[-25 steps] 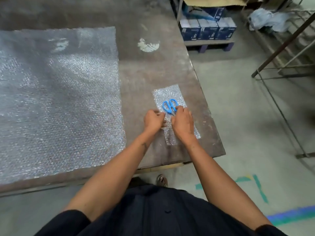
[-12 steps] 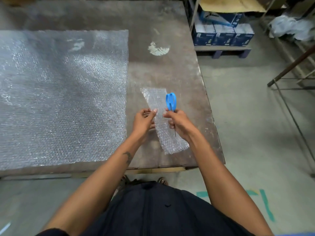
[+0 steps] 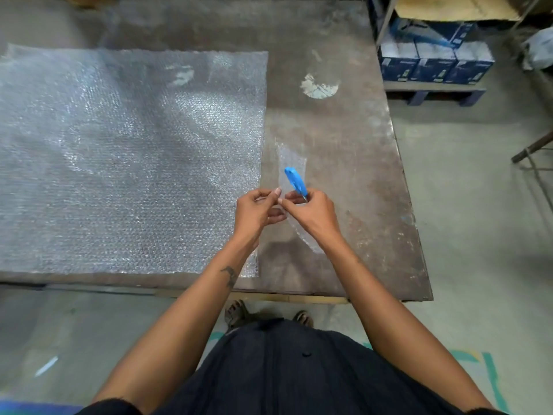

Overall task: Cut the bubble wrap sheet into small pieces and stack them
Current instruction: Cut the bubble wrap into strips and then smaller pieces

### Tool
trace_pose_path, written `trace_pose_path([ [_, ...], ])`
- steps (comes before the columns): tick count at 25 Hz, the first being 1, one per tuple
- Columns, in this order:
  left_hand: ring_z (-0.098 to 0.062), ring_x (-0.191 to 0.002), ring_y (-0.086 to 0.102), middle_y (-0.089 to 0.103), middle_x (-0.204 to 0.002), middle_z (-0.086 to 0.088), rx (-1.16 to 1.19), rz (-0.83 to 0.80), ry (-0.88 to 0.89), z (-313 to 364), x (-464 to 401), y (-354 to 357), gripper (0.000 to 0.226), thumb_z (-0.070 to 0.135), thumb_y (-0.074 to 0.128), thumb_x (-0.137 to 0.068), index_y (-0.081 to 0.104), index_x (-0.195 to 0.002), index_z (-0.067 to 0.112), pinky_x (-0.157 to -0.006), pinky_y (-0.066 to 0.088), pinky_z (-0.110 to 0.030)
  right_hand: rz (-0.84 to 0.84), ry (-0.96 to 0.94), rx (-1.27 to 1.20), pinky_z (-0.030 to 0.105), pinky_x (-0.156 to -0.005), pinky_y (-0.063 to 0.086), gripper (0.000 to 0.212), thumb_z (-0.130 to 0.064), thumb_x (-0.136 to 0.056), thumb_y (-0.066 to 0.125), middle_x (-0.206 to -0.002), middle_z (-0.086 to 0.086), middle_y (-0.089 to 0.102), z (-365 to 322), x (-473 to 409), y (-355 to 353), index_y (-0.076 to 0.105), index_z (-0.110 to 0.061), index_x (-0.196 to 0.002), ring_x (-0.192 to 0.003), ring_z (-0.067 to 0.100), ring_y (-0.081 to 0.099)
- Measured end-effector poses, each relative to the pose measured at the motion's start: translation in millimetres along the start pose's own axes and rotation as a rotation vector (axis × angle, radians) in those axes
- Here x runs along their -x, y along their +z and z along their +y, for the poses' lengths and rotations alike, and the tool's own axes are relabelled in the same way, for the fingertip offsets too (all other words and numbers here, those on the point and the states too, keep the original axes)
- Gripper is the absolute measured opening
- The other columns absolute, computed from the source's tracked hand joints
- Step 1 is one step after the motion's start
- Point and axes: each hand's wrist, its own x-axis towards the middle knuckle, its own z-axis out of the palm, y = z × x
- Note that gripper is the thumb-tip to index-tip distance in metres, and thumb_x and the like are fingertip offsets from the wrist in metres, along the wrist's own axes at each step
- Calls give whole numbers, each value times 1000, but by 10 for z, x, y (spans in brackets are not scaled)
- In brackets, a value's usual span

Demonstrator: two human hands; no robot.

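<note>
A: Hands?
B: Left hand (image 3: 257,209) pinching a small bubble wrap strip (image 3: 294,187), held up over the tabletop (image 3: 344,151) toward its front right corner. Right hand (image 3: 311,212) curled round blue scissors (image 3: 295,180), handles pointing away, also touching the strip.
A: Main sheet?
B: Large bubble wrap sheet (image 3: 128,157) flat across the tabletop's left side, running to the front edge. Blue boxes (image 3: 434,59) on a shelf past the right edge.

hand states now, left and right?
Left hand: pinching the bubble wrap strip.
Right hand: holding the blue scissors and the strip.
</note>
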Motion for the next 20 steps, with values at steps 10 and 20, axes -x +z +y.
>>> trace_pose_path([
  [10,-17,-85,74,78,-92,-8,82,-68,-100,93,-3,-323,27,23,67,-104,70,-110,-3,-80,64,-34,-68,46,-157,39,-73,52,31,-53,-78,79,-78,-3,78,-195,8,292,81,-23,-85,-74,13,69],
  [20,-22,-89,74,73,-96,-13,-102,-94,19,126,-133,-479,15,22,70,-102,69,-94,9,-71,61,-30,-53,110,-414,9,-50,37,22,-29,-90,85,-77,-6,74,-307,61,327,82,-9,-97,-53,-5,54],
])
